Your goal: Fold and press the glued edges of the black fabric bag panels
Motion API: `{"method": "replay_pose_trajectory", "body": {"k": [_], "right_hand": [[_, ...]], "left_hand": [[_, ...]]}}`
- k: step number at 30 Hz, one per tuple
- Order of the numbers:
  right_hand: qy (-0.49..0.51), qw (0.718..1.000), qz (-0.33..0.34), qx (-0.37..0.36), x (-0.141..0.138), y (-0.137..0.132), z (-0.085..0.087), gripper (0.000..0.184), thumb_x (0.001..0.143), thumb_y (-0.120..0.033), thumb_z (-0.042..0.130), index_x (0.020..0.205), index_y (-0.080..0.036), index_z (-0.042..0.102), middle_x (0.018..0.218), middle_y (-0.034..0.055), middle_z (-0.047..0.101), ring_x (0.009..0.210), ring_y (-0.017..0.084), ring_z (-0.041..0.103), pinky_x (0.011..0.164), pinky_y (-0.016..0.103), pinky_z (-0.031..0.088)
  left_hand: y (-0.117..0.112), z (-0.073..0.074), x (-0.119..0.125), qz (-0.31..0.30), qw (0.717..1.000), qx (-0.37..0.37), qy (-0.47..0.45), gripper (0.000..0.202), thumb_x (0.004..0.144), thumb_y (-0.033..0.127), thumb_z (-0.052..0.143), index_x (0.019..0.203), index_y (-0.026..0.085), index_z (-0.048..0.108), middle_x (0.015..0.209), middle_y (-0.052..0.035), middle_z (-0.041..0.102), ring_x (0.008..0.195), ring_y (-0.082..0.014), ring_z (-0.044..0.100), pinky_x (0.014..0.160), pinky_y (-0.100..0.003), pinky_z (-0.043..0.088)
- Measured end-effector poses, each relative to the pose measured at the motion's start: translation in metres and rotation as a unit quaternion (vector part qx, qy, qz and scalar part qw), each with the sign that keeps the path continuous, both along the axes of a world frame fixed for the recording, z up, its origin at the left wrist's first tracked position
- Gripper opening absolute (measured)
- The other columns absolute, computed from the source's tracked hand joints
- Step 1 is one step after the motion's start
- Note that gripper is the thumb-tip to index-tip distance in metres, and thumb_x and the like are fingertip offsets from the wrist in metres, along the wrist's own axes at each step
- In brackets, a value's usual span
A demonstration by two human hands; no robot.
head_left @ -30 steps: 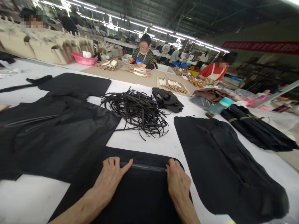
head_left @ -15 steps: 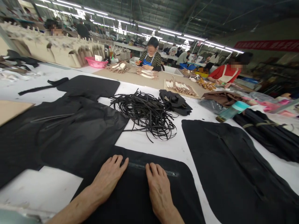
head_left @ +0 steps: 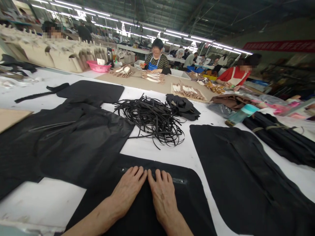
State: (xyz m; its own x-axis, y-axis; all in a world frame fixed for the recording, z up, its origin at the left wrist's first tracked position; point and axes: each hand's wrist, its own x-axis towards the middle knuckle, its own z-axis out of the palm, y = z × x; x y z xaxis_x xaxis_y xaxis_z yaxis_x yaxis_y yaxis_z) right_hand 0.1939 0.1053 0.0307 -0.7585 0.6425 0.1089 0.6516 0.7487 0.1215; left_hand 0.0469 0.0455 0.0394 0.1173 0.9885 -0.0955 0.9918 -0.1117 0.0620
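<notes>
A black fabric panel (head_left: 187, 200) lies flat on the white table (head_left: 44, 203) right in front of me. A thin strip (head_left: 179, 180) runs along the panel near its far edge. My left hand (head_left: 128, 191) and my right hand (head_left: 161, 193) lie flat on the panel, side by side and almost touching, fingers stretched out over the strip. Neither hand holds anything.
A tangle of black strips (head_left: 151, 119) lies beyond the panel. Larger black fabric pieces lie at the left (head_left: 66, 141) and the right (head_left: 248, 177). A folded black cloth (head_left: 182, 106), a teal-capped bottle (head_left: 240, 114) and black rolls (head_left: 283, 137) sit further back. Other people work at a brown table (head_left: 137, 82).
Both hands have slid together along the strip: the right hand moved left from the panel's right corner, the left hand moved right, until they met. The view shifted a little.
</notes>
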Motion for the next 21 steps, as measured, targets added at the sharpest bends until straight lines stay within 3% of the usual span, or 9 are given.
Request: {"method": "replay_pose_trajectory", "body": {"k": [4, 9, 13, 17, 21], "right_hand": [[0.026, 0.999, -0.011, -0.014, 0.023, 0.01, -0.006, 0.044, 0.079, -0.006, 0.048, 0.121, -0.019, 0.053, 0.106, 0.0079, 0.059, 0.095, 0.025, 0.052, 0.086, 0.04, 0.044], [0.059, 0.998, -0.038, 0.008, 0.071, 0.023, -0.013, 0.044, 0.076, 0.001, 0.046, 0.116, -0.016, 0.057, 0.109, 0.0089, 0.06, 0.1, 0.024, 0.052, 0.09, 0.036, 0.041], [0.062, 0.997, -0.039, 0.016, 0.097, 0.027, -0.012, 0.048, 0.074, 0.007, 0.041, 0.115, -0.014, 0.057, 0.11, 0.0098, 0.059, 0.102, 0.023, 0.052, 0.09, 0.036, 0.04], [0.057, 0.996, -0.069, 0.007, 0.097, 0.027, -0.004, 0.042, 0.074, 0.008, 0.041, 0.103, -0.015, 0.061, 0.105, 0.0099, 0.06, 0.095, 0.024, 0.054, 0.086, 0.037, 0.041], [0.028, 0.989, -0.14, 0.028, 0.076, 0.028, 0.012, 0.03, 0.076, 0.004, 0.043, 0.082, -0.017, 0.063, 0.091, 0.0105, 0.061, 0.087, 0.028, 0.053, 0.077, 0.043, 0.04]], "left_hand": [[0.001, -0.004, -0.003, 0.004, 1.0, -0.023, -0.005, 0.057, 0.076, -0.002, 0.032, 0.129, 0.016, 0.041, 0.13, -0.0124, 0.048, 0.12, -0.0255, 0.044, 0.098, -0.043, 0.039], [-0.01, 0.001, -0.029, 0.023, 0.999, -0.04, -0.01, 0.057, 0.076, -0.003, 0.031, 0.129, 0.014, 0.043, 0.132, -0.0118, 0.048, 0.121, -0.0237, 0.043, 0.101, -0.038, 0.039], [-0.025, -0.002, -0.05, 0.054, 0.998, -0.01, -0.007, 0.057, 0.076, -0.005, 0.028, 0.126, 0.015, 0.048, 0.129, -0.01, 0.051, 0.12, -0.0209, 0.045, 0.1, -0.034, 0.041], [-0.033, -0.002, -0.066, 0.09, 0.996, 0.027, -0.001, 0.054, 0.076, -0.005, 0.029, 0.119, 0.016, 0.054, 0.124, -0.0093, 0.055, 0.115, -0.0201, 0.049, 0.094, -0.032, 0.045], [-0.032, 0.006, -0.066, 0.132, 0.99, 0.045, 0.038, 0.048, 0.076, -0.005, 0.03, 0.109, 0.013, 0.06, 0.12, -0.0125, 0.056, 0.111, -0.0239, 0.051, 0.095, -0.038, 0.043]]}}
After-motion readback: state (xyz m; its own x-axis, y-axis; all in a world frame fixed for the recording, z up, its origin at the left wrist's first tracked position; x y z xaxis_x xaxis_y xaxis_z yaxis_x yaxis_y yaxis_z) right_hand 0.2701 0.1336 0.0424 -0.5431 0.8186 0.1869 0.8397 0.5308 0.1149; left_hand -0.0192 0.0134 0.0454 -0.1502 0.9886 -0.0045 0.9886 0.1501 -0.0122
